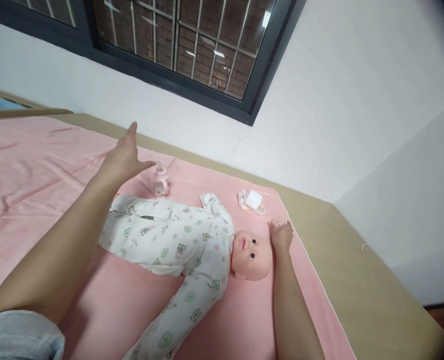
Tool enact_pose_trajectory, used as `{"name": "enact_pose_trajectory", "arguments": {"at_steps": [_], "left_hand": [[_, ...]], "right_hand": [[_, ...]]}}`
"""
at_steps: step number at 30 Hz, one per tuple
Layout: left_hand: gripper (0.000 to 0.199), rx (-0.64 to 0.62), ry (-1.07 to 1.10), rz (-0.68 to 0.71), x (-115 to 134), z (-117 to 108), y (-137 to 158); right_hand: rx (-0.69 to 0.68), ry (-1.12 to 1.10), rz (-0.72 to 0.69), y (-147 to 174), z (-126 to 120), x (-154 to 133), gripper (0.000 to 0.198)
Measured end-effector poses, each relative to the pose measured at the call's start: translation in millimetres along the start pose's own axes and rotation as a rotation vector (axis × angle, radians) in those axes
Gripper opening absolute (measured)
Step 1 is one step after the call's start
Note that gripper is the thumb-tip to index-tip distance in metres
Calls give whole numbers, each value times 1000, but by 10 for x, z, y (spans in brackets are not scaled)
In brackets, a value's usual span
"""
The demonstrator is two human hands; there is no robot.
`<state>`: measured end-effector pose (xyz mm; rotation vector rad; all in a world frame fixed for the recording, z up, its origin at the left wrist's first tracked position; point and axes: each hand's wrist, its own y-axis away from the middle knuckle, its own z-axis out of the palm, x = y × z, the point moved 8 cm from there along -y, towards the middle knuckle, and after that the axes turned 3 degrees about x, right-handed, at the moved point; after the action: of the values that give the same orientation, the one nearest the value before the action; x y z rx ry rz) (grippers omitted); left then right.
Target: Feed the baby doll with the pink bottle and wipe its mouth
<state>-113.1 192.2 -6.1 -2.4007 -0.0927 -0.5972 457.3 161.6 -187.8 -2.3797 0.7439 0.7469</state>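
Doll (186, 235) on cloth (113, 290), left hand (121, 161) spread near bottle (160, 181), right hand (282, 237) curled round clear piece (278, 223)

Left hand: reaches over the cloth on the doll's lower-body side. Fingers extended, thumb out wide, palm holding nothing. Thumb tip overlaps the bottle's top in view; can't tell if it touches. Forearm crosses the view past the lower end of the suit (169, 230); pale sleeve (23, 335) sits around the elbow.

Right hand: just beyond the crown of the doll's head (254, 255), near the cloth edge. Fingers bent in, gap small, clear piece held at the fingertips. Its exact shape is too small to tell. Forearm runs close beside the head.

Doll: lies on its back mid-cloth, face up, head toward the right hand. White suit, green and grey animal print. One sleeve stretches toward the camera, the other points toward the wall (214, 135).

Bottle: on the cloth on the wall side of the doll, looks upright, teat on top, pink collar and handle.

Wrapper (242, 201): clear, crumpled, on the cloth between bottle and right hand, white square (254, 199) on it.

Surroundings: cloth lies over a wooden board (319, 235); barred window (192, 45) above in the wall.
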Motion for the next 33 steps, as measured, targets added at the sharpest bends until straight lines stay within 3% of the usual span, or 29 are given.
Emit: {"name": "enact_pose_trajectory", "arguments": {"at_steps": [4, 8, 13, 16, 19, 23, 27, 30, 33], "left_hand": [[85, 121, 136, 157, 706, -473, 349], [72, 16, 217, 390, 1396, -446, 841], [45, -292, 209, 612, 1906, 97, 1186], [38, -521, 229, 600, 2098, 463, 1229], [35, -701, 265, 587, 2318, 737, 1248], [29, -868, 242, 618, 2601, 1082, 1264], [21, -1179, 174, 620, 2745, 1574, 1380], [30, -1418, 136, 546, 2744, 1901, 1499], [40, -1603, 139, 448, 2727, 2080, 1655]], "right_hand": [[23, -69, 11, -11, 0, 25, 83], [98, -178, 9, -13, -42, 40, 81], [254, -239, -36, 9, -184, -26, 76], [395, -320, -129, 71, -348, -129, 67], [440, -416, -229, 144, -449, -246, 53], [261, -490, -310, 212, -369, -417, 43], [0, -448, -324, 293, -154, -573, 42], [-111, -394, -384, 363, -60, -696, 43], [-200, -373, -420, 421, 2, -765, 46]]}}
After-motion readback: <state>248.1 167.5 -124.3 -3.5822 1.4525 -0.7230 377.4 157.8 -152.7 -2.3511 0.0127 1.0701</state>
